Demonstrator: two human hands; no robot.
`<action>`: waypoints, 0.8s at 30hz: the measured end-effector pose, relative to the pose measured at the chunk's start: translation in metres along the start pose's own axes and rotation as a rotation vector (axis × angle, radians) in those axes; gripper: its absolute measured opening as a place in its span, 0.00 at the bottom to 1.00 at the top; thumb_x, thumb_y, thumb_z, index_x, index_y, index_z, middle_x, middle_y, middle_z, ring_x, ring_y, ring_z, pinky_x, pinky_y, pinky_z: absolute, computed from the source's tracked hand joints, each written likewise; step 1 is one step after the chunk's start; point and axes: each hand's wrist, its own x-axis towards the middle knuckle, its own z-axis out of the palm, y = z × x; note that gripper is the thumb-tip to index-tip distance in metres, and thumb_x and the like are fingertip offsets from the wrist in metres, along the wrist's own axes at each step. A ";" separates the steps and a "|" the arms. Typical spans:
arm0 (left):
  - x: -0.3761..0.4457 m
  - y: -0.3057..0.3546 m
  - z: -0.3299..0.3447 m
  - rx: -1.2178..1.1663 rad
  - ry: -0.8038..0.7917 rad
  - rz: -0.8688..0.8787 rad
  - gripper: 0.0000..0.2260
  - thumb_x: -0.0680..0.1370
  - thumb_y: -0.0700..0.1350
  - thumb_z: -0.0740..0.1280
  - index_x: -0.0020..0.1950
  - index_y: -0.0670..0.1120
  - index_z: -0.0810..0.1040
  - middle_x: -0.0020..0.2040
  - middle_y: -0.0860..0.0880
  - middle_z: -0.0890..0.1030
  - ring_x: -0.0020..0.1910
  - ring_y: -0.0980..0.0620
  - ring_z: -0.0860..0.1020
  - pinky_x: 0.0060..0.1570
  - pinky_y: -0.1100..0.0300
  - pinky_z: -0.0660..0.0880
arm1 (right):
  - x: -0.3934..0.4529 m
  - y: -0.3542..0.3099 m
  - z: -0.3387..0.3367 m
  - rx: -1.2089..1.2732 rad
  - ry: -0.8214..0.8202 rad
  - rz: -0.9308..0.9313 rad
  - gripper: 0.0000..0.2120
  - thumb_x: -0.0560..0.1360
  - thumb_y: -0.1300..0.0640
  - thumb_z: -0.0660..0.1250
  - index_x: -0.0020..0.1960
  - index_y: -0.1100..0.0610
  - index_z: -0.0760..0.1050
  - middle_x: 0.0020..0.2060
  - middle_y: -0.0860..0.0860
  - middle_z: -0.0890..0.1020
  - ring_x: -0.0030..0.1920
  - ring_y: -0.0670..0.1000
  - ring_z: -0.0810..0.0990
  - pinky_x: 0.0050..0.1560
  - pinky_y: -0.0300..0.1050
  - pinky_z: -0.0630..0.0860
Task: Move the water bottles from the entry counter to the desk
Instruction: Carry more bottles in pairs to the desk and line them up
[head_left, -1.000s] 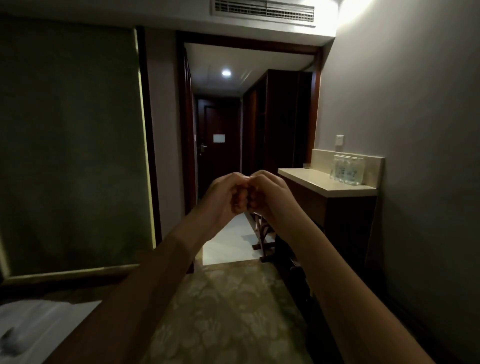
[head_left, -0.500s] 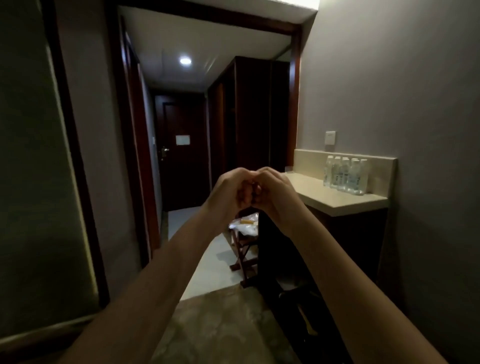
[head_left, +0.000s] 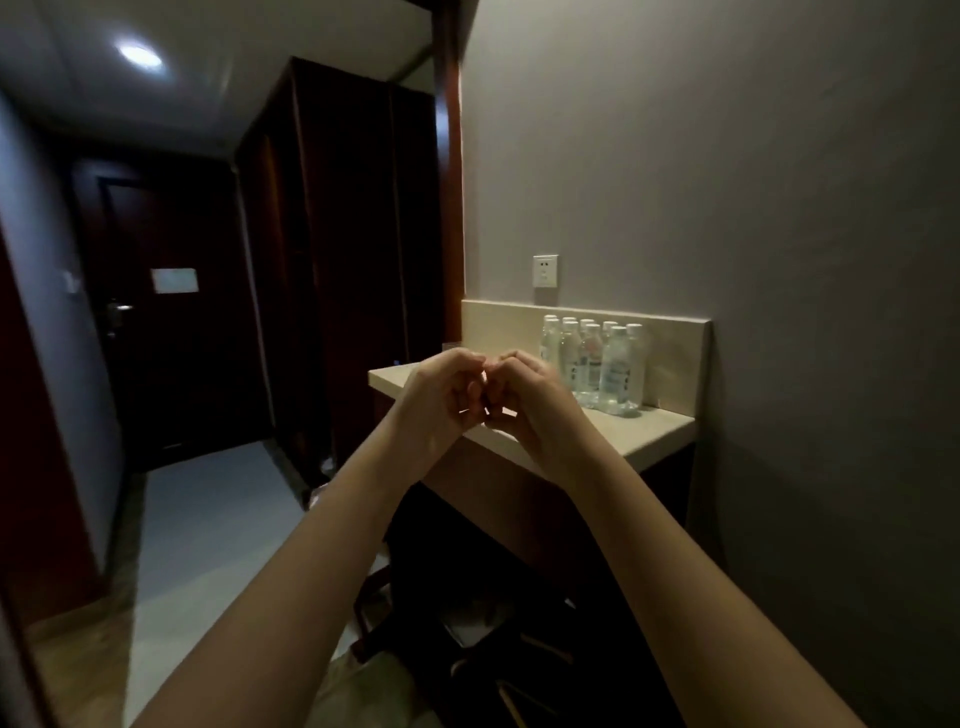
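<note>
Several clear water bottles (head_left: 602, 364) with white caps stand in a tight cluster at the back of the beige entry counter (head_left: 644, 434), against its raised backsplash. My left hand (head_left: 441, 402) and my right hand (head_left: 524, 405) are held up in front of me with fingers curled, knuckles touching each other, holding nothing. Both hands hover over the counter's near-left part, just left of the bottles and apart from them. The desk is not in view.
A wall socket (head_left: 545, 270) sits above the counter. A dark wooden wardrobe (head_left: 343, 249) stands beyond it, and the room door (head_left: 171, 312) closes the hallway's far end. Under the counter is a dark folding luggage rack (head_left: 467, 613). Pale floor (head_left: 208, 519) runs along the left.
The view has moved forward and to the right toward the counter, so the bottles are much closer. My two fists stay pressed together as before.
</note>
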 end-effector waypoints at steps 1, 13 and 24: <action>0.024 -0.011 -0.003 -0.005 -0.012 0.004 0.15 0.72 0.43 0.62 0.24 0.48 0.75 0.24 0.50 0.71 0.28 0.53 0.70 0.36 0.58 0.67 | 0.016 0.008 -0.014 -0.012 0.012 0.004 0.07 0.75 0.61 0.61 0.39 0.56 0.73 0.30 0.49 0.77 0.32 0.47 0.75 0.34 0.39 0.73; 0.265 -0.121 -0.018 0.057 -0.234 -0.116 0.16 0.72 0.38 0.61 0.25 0.48 0.75 0.23 0.52 0.70 0.25 0.55 0.69 0.27 0.66 0.67 | 0.189 0.097 -0.150 -0.117 0.339 0.067 0.07 0.75 0.64 0.58 0.39 0.58 0.71 0.28 0.50 0.75 0.28 0.47 0.73 0.32 0.41 0.70; 0.469 -0.170 -0.061 0.183 -0.391 -0.082 0.08 0.74 0.38 0.63 0.36 0.46 0.76 0.27 0.52 0.75 0.27 0.56 0.72 0.29 0.65 0.68 | 0.356 0.157 -0.216 -0.261 0.698 0.031 0.08 0.76 0.61 0.59 0.38 0.56 0.71 0.33 0.51 0.77 0.32 0.48 0.75 0.33 0.39 0.73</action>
